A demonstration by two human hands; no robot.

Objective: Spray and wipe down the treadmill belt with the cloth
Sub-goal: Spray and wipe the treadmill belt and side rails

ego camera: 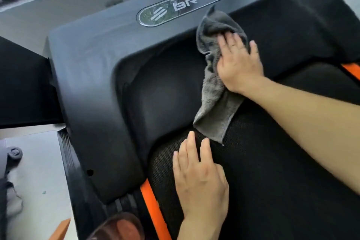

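Note:
The black treadmill belt [272, 161] fills the lower right of the head view. A grey cloth [212, 99] lies across the dark motor cover [93, 84] where it meets the belt. My right hand [238, 62] presses flat on the cloth's upper part with straight fingers. The cloth's lower end trails down onto the belt. My left hand [200, 179] rests flat on the belt's front left corner, fingers straight, just below the cloth's loose corner and not touching it. No spray bottle is in view.
An oval BRTW logo plate [185, 4] sits on the cover above the cloth. Orange side strips [153, 210] border the belt left and at the far right [352, 70]. Pale floor and a caster wheel [14, 153] lie at the left. A reddish-brown object [120, 228] is at the bottom edge.

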